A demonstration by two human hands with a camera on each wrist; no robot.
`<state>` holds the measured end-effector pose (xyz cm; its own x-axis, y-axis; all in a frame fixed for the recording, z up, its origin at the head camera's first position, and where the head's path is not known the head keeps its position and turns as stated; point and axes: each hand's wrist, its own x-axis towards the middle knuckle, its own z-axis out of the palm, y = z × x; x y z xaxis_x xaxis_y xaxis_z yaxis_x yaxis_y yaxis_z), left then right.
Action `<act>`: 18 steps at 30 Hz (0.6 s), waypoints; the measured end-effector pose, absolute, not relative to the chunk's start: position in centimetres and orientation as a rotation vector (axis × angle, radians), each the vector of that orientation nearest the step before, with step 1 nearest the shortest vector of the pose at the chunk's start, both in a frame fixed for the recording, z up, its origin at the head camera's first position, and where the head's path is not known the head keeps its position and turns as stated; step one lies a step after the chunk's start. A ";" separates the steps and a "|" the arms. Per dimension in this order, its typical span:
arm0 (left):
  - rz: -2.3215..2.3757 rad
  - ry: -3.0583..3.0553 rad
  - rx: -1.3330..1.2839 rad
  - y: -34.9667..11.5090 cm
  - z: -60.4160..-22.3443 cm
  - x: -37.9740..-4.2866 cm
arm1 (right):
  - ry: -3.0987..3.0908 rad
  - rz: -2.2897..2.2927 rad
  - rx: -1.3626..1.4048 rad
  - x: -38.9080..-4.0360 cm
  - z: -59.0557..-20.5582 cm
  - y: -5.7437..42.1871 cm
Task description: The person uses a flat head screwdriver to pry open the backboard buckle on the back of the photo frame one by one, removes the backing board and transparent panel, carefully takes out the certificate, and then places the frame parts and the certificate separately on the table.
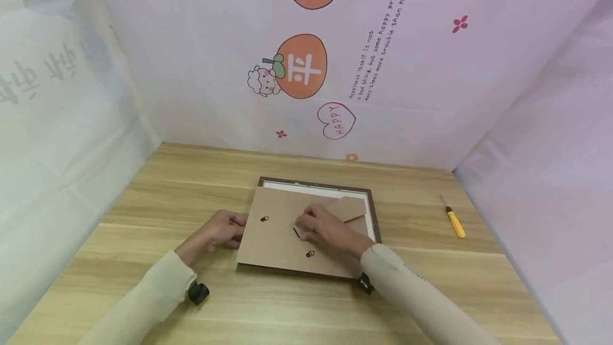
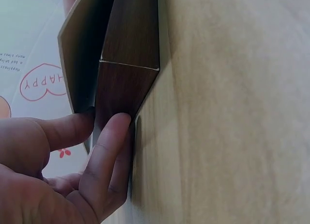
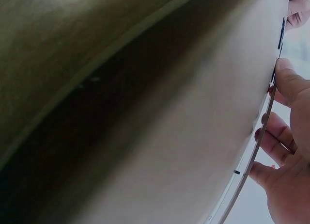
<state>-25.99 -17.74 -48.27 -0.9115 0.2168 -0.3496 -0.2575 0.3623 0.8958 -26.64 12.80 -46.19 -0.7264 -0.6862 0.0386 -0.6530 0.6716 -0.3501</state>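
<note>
A picture frame (image 1: 377, 228) with a dark brown rim lies face down on the table. Its tan backing board (image 1: 278, 249) sits askew over it, shifted toward the person, with a gap between board and rim in the left wrist view. My left hand (image 1: 224, 229) is at the frame's left side. Its thumb reaches the gap and its fingers press the rim's outer side (image 2: 127, 88). On the board, my right hand (image 1: 330, 229) pinches at the black slot where the easel stand (image 1: 348, 207) joins; the exact grip is partly hidden.
A yellow-handled screwdriver (image 1: 456, 222) lies on the wooden table (image 1: 421, 292) at the right. Two black hanging hooks are fixed to the backing board. White printed sheeting (image 1: 397, 121) stands behind the table and along both sides.
</note>
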 end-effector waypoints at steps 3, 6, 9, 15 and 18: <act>1.570 2.215 -0.029 -17.8 -48.4 -26.1 | 2.782 -0.550 -1.071 -26.4 -46.1 12.8; 1.571 2.216 -0.022 -17.8 -48.4 -26.1 | 2.805 -0.548 -1.053 -26.2 -46.0 13.1; 1.573 2.215 -0.016 -17.8 -48.4 -26.0 | 2.839 -0.538 -1.051 -25.9 -45.9 13.7; 1.585 2.210 -0.013 -17.8 -48.4 -26.0 | 2.894 -0.547 -1.043 -25.1 -46.3 15.8; 1.585 2.210 -0.005 -17.8 -48.4 -26.0 | 2.912 -0.556 -1.006 -24.8 -46.7 17.0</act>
